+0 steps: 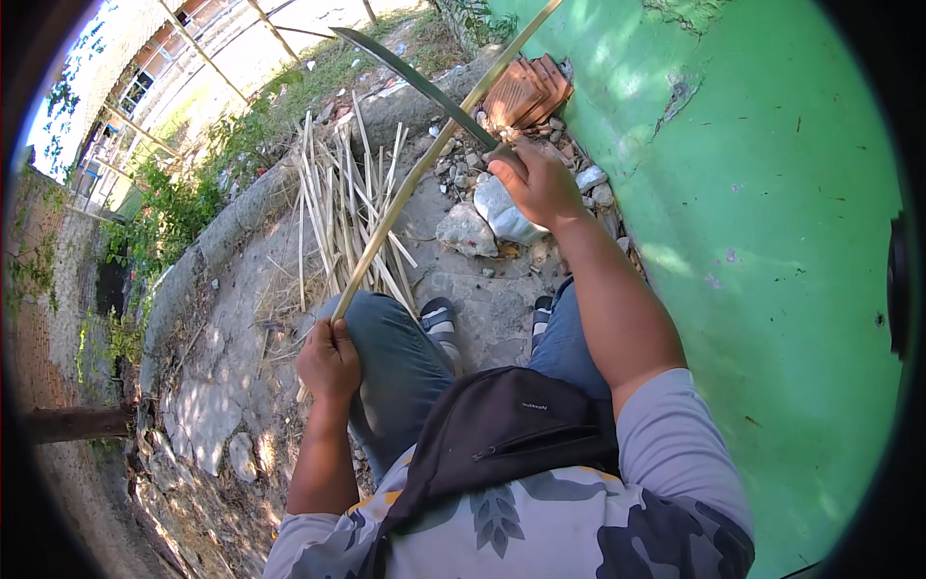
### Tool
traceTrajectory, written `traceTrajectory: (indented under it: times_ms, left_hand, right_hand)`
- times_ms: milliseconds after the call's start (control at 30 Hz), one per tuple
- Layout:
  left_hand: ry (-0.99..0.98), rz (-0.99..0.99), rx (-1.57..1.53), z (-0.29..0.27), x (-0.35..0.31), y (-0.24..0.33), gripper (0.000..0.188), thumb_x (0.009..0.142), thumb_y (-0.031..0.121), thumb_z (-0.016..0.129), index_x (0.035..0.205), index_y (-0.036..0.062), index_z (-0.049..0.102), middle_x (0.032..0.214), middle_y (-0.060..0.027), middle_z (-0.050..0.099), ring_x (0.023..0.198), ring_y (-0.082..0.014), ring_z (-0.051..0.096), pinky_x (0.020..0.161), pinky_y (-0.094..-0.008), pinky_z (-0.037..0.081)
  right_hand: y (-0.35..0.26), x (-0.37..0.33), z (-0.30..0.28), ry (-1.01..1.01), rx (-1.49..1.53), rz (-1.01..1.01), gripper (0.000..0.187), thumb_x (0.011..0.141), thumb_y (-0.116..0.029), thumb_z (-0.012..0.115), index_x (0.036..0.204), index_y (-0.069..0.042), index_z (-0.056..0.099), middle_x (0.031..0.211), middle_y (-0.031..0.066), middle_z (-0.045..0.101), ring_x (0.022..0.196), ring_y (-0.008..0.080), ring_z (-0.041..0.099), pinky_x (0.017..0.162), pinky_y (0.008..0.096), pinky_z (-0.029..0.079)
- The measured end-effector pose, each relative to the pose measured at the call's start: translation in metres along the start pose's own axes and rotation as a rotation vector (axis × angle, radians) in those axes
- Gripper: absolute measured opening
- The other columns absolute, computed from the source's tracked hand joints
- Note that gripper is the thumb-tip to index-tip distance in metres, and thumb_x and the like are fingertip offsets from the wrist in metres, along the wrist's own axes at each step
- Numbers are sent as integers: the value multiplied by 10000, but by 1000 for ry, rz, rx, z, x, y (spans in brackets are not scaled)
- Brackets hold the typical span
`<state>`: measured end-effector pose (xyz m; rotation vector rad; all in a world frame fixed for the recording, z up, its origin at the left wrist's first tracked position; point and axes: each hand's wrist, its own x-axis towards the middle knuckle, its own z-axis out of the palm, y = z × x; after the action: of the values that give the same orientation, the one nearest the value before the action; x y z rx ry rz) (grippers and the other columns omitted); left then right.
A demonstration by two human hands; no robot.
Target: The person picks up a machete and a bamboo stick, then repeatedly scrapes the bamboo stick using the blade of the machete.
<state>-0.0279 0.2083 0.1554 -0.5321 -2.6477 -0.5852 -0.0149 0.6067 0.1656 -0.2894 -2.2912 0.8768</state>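
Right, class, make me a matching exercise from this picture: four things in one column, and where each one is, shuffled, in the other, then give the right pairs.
Things:
1. long bamboo strip
2. machete
3. pile of split bamboo strips
4. stack of red roof tiles

Places:
A. leaning at the foot of the green wall
B. gripped by the right hand, blade against the strip
C. lying on the ground ahead of the knees
D. held at its lower end by the left hand, resting across the left knee

Pairs: 1-D, 2-B, 3-C, 4-A
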Motion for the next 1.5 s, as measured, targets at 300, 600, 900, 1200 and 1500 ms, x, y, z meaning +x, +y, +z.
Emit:
traceTrajectory:
  times_ms: [300, 600, 900, 1200, 1500]
  left_hand:
    - [-35, -42, -21, -10, 5, 2, 249, 1015, 285, 580, 934, 68, 671, 723, -176, 649, 644, -411, 627, 575, -486, 466]
    - [-303, -239, -313, -48, -48, -31, 325, 1055, 278, 555, 875, 15, 624, 616, -76, 520, 574, -128, 460, 546, -339, 386]
    - [-319, -412, -517, -40, -87, -38, 342, 1082, 246, 525, 817, 35, 573, 651, 53, 454, 623, -43, 381, 543, -263, 322]
    - [-462, -497, -777, -46, -74, -51, 321, 1073, 252, 548, 812, 67, 572, 711, 77, 476, 664, -28, 389, 580, -239, 316]
    - [-637, -496, -927, -55, -59, -40, 210, 1007, 193, 668, 861, 78, 570, 730, 87, 497, 656, -5, 405, 587, -212, 326]
  right_hand:
    - [-46, -24, 2, -307, -114, -410, 377, 896, -436, 740, 786, -113, 580, 679, 120, 657, 657, 383, 672, 588, 475, 517]
    - [-38, -30, -7, -363, -156, -343, 458, 876, -568, 690, 768, -129, 619, 638, 115, 649, 647, 369, 678, 587, 489, 526]
    - [-24, -25, 3, -288, -150, -327, 430, 889, -516, 710, 798, -108, 608, 701, 130, 672, 697, 390, 675, 615, 484, 519]
    - [-23, -28, 1, -236, -116, -374, 383, 900, -458, 727, 813, -100, 624, 696, 135, 664, 674, 392, 668, 594, 485, 521]
    - [-12, -11, 0, -257, -111, -70, 495, 916, -577, 654, 891, -83, 663, 735, 187, 679, 778, 423, 687, 675, 505, 529]
